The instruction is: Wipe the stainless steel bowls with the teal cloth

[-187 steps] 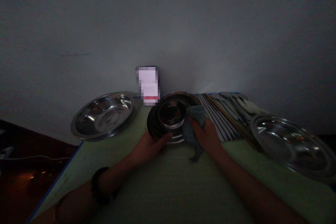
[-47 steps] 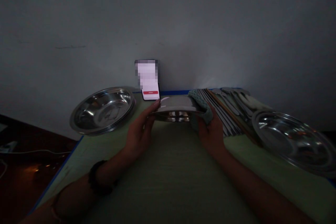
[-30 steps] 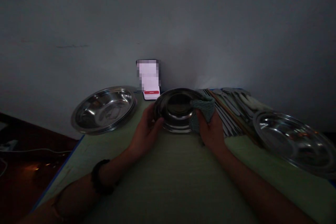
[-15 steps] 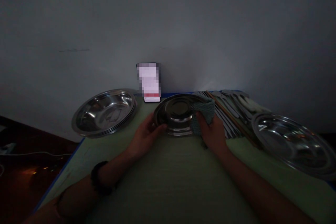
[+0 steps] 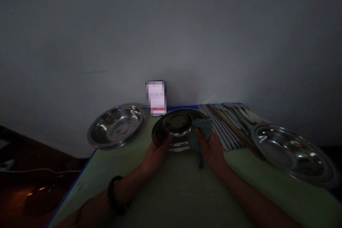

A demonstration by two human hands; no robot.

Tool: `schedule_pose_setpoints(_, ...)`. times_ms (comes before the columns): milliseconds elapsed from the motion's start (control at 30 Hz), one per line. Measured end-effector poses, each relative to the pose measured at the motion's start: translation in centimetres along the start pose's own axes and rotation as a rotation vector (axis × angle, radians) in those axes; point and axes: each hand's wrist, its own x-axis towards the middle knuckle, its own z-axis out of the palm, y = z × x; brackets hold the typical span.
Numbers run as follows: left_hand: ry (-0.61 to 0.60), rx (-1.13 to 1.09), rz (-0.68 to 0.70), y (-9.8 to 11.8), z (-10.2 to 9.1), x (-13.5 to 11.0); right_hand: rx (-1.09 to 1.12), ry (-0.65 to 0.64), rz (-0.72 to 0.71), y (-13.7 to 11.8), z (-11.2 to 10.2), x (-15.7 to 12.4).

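The relation which matters most here is that the round metal dish [image 5: 178, 123] lies directly between the two hands, in front of the person and a little farther away than the wrists. Being round, it has no real long axis; in this view it only looks wider from side to side. Neither hand is clearly nearer, because the left hand [image 5: 157, 152] meets its near left edge with bare skin, while the right hand [image 5: 213, 149] meets its right edge through a cloth [image 5: 205, 125]. The left hand is closed around the edge, the thumb laid over the upper face and the other fingers hidden under or behind the dish. The right hand pinches the cloth between thumb and fingers against the rim, and a loose end of it hangs below. Both forearms come from the lower corners and converge toward the dish. It seems to be held slightly above the counter [image 5: 173, 192], but I cannot tell whether its lower edge is touching. Just beyond the right hand lies a row of thin metal sticks [image 5: 223, 131], and well apart on the left stands a stack of basins [image 5: 117, 126].
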Motion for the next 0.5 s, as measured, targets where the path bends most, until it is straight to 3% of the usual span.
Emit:
schedule_pose_setpoints(100,0.010,0.014,0.000,0.0,0.0,0.0,0.000,0.017,-0.032,0.4,-0.2,0.1)
schedule_pose_setpoints(267,-0.097,0.172,0.157,0.4,-1.3,0.9,-0.026,-0.006,-0.114,1.4,-1.1,0.7)
schedule_pose_setpoints(367,-0.190,0.181,0.108,0.3,-1.7,1.1,-0.054,-0.010,-0.127,1.2,-1.4,0.7)
schedule_pose_setpoints(500,-0.158,0.153,0.098,0.2,-1.0,0.4,0.026,0.015,-0.046,0.4,-0.8,0.1)
